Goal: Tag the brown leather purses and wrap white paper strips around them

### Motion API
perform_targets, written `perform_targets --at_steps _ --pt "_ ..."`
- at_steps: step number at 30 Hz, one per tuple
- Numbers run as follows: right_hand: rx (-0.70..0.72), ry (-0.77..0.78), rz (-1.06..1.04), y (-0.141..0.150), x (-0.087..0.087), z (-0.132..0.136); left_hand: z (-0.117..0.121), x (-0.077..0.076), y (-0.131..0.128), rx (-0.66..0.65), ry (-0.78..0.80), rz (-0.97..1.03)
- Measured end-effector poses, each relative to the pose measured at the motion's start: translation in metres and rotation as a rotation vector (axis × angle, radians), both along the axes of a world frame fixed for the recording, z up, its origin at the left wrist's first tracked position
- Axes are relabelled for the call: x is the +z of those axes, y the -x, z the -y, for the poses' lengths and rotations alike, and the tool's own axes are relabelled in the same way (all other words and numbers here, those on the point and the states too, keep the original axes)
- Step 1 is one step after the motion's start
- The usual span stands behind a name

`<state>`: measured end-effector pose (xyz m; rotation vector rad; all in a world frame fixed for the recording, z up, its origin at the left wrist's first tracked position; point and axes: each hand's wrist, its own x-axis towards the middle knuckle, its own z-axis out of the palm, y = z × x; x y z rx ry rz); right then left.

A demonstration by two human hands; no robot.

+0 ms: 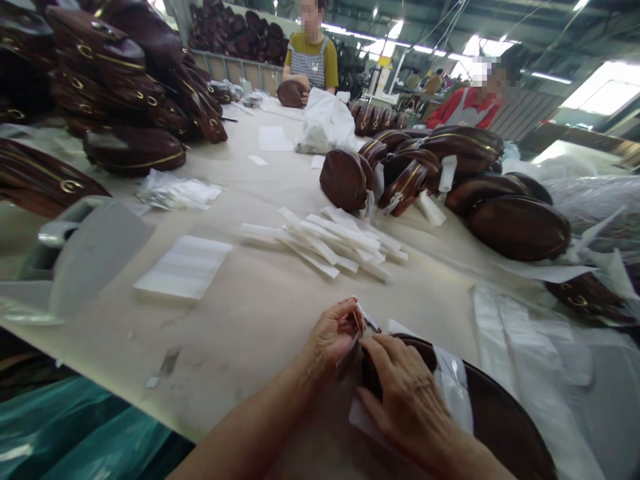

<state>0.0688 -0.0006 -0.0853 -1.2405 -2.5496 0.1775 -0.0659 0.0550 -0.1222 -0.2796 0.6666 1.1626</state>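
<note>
A dark brown leather bag (500,413) lies at the lower right, with a clear plastic wrap (455,380) around part of it. My right hand (405,383) lies over the bag's left end, fingers bent around it. Just left of that end, my left hand (333,333) is closed in a pinch, with a thin white piece (367,315) showing at its fingertips. What exactly the left fingers hold is partly hidden. White paper shows under the bag's end.
White folded strips (330,240) lie in a pile ahead, with a white sheet (185,267) to their left. Brown bags (410,160) are heaped at right, and more (120,73) at left. A tape dispenser (75,253) stands at the left edge. Two people (313,57) work across the table.
</note>
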Motion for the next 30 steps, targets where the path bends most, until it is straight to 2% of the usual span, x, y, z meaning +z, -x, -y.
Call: perform_targets --at_steps 3,6,8,14,18,19,20,22,26,30 --pt "-0.056 -0.207 0.102 0.022 -0.014 0.004 0.000 0.005 0.000 0.008 0.040 0.035" --pt "-0.012 -0.256 0.161 0.035 -0.016 -0.002 0.000 0.010 0.002 -0.016 0.080 0.074" --pt "0.085 -0.261 0.178 0.035 -0.011 -0.008 0.000 0.012 0.003 -0.018 0.100 0.088" --pt "0.304 -0.205 0.245 0.016 0.010 -0.030 -0.002 0.010 0.002 0.026 0.110 0.116" --pt "0.553 -0.038 0.180 0.007 0.010 -0.045 -0.002 0.006 0.007 -0.025 0.101 0.106" --pt "0.579 0.004 0.141 0.004 0.008 -0.047 -0.002 0.005 0.009 -0.040 0.094 0.097" --pt "0.571 0.047 0.096 0.001 0.005 -0.048 -0.003 0.004 0.011 -0.051 0.085 0.084" --pt "0.468 0.140 -0.022 -0.006 0.000 -0.048 -0.003 0.002 0.014 -0.064 0.059 0.050" --pt "0.166 0.369 -0.252 -0.016 -0.006 -0.043 -0.005 -0.002 0.015 -0.061 0.017 -0.040" --pt "-0.169 0.468 -0.390 -0.015 -0.007 -0.044 -0.002 -0.001 0.009 0.002 -0.033 -0.144"
